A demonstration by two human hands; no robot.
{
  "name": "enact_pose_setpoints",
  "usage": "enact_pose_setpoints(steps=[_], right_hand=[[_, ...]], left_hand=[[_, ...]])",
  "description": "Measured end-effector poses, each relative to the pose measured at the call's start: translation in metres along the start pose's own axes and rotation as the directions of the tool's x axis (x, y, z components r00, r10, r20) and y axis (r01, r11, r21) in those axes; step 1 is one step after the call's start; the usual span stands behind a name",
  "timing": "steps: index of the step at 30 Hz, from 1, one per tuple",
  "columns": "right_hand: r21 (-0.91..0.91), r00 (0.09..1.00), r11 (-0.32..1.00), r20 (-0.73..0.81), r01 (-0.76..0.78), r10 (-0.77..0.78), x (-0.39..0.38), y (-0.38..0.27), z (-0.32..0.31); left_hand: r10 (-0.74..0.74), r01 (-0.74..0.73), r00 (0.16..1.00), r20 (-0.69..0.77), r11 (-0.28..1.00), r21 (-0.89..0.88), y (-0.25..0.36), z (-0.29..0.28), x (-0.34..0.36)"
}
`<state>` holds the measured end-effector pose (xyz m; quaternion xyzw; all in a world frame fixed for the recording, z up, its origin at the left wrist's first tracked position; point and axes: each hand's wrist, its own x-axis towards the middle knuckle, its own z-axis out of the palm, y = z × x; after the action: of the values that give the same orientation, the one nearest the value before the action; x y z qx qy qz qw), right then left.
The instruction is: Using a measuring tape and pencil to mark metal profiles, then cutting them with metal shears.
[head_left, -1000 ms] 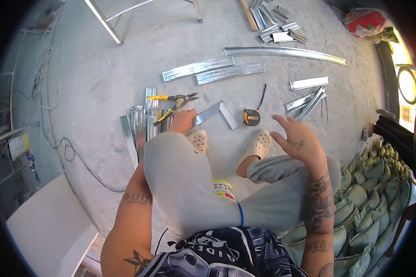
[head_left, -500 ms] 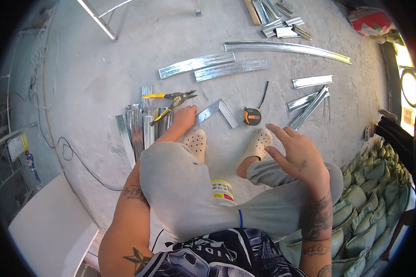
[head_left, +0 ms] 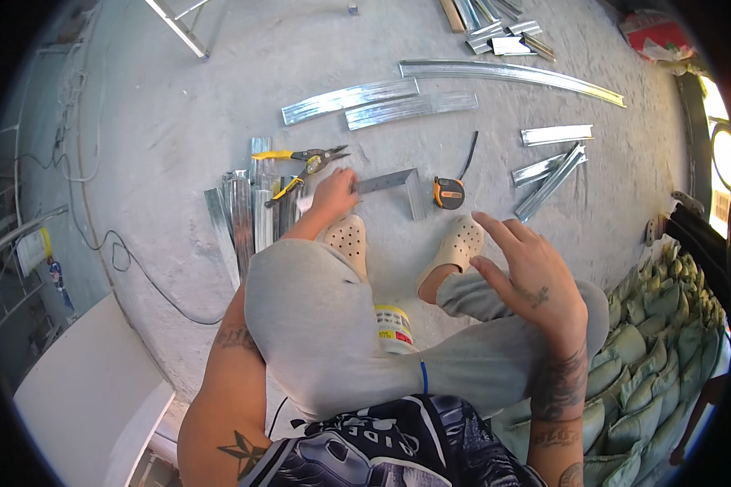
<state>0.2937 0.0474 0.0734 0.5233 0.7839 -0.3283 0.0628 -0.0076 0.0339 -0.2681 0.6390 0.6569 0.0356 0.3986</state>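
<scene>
My left hand [head_left: 335, 195] reaches down to the floor, its fingers closed on one end of a bent metal channel [head_left: 386, 180], an L-shaped silvery piece. The far leg of that piece points back toward my feet. Just left of this hand, tin snips [head_left: 309, 166] with yellow handles lie spread across a pile of short metal channels [head_left: 240, 215]. A black and orange tape measure [head_left: 448, 193] sits to the right of the bent piece, a dark strip extending from it. Above my right knee, my right hand [head_left: 528, 272] hangs with fingers apart, holding nothing.
Longer metal channels [head_left: 414, 110] lie farther off, with more offcuts [head_left: 556, 174] to the right. A white bucket [head_left: 394, 329] stands between my legs. Green stacked bags [head_left: 642, 357] fill the right side; a white board [head_left: 89, 381] and a cable [head_left: 150, 284] are at left.
My left hand has moved slightly up and right, turning the bent channel so its near leg lies flatter. My right hand stays open over the knee. The view has shifted slightly.
</scene>
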Motion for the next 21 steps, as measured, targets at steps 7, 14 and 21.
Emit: enact_pose_setpoints(steps=[7,14,21], right_hand=[[-0.004,1.000,1.000,0.005,-0.014,0.014,0.000,0.005,0.001],[-0.005,1.000,1.000,0.014,-0.013,0.013,0.003,0.001,-0.002],[0.013,0.993,0.993,-0.005,-0.115,0.115,0.013,0.007,0.011]], left_hand=[[0.083,-0.160,0.967,0.242,0.935,0.317,0.019,0.004,0.014],[0.218,-0.243,0.969,0.120,0.928,0.283,-0.011,0.032,-0.008],[0.207,-0.202,0.978,-0.042,0.976,0.085,0.041,-0.033,0.053]])
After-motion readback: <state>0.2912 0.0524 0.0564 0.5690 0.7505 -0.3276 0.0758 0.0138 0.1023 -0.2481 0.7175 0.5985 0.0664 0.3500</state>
